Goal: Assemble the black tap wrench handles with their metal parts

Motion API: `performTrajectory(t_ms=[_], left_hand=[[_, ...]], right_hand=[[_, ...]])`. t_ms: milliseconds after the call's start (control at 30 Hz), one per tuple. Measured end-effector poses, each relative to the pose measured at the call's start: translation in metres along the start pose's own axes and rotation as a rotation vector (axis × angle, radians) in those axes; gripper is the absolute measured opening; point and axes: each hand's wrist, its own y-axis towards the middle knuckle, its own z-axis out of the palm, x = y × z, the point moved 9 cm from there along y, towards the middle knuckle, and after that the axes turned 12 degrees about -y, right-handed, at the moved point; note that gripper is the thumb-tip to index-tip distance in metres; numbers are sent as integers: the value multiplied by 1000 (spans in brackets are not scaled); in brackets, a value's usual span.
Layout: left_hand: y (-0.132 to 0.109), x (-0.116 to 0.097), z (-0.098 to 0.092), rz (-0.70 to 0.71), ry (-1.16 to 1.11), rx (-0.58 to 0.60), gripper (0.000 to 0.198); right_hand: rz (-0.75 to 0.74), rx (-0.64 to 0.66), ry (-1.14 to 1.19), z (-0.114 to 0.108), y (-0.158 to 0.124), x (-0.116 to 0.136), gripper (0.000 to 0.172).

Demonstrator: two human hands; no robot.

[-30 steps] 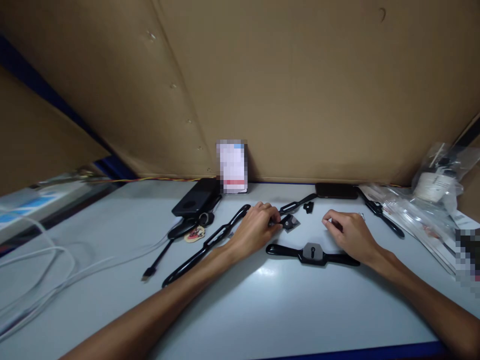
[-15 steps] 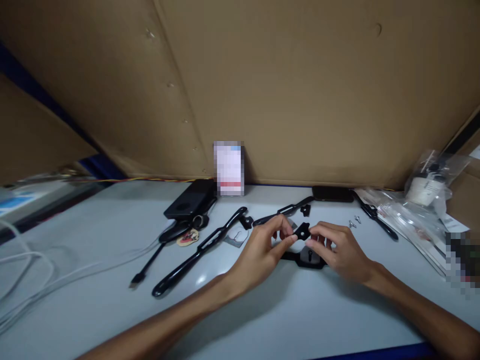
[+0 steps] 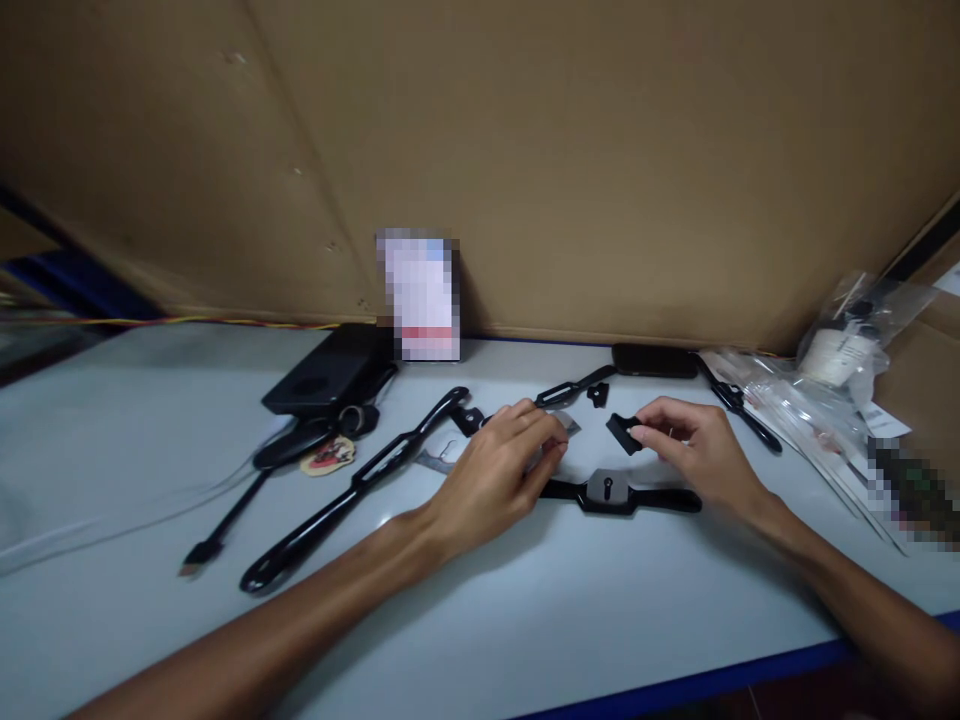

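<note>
My right hand (image 3: 694, 445) pinches a small black lever cap (image 3: 624, 433) by its right end, above the table. To its left, my left hand (image 3: 504, 465) is loosely curled, thumb and fingertips a little apart, and no object shows in it. Just below both hands lies a black spokeshave (image 3: 641, 500) with a grey blade (image 3: 604, 486) and a screw at its middle. Behind my left fingertips part of another grey blade (image 3: 574, 425) shows. A longer black spokeshave body (image 3: 367, 480) lies left of my left forearm, near a dark lever cap (image 3: 470, 420) and a loose blade (image 3: 436, 457).
Behind my hands lie another spokeshave body (image 3: 574, 388), a lever cap (image 3: 598, 395) and a dark phone-like slab (image 3: 654, 361). A lit screen (image 3: 424, 300) leans on the cardboard wall. Plastic bags (image 3: 787, 395) are at right; a black box (image 3: 322, 370) and cable plug (image 3: 206, 552) at left.
My left hand has let go of the lever cap and moved left of it. My right hand now holds the cap alone, tilted differently. The view has shifted, uncovering the spokeshave below.
</note>
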Motion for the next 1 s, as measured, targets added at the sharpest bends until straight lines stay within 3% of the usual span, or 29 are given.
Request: performTrajectory(t_ms=[167,500,1000], left_hand=[[-2,-1,8,4,31,46,17],[-5,-14,16,58,82,98,21],[-3,-17,21,70,100,111,27]], right_hand=[[-141,96,-212,13,-3,13,16],[-54,161,-123,25,-7,7,11],[-113,138,-209,21,-14,18,13]])
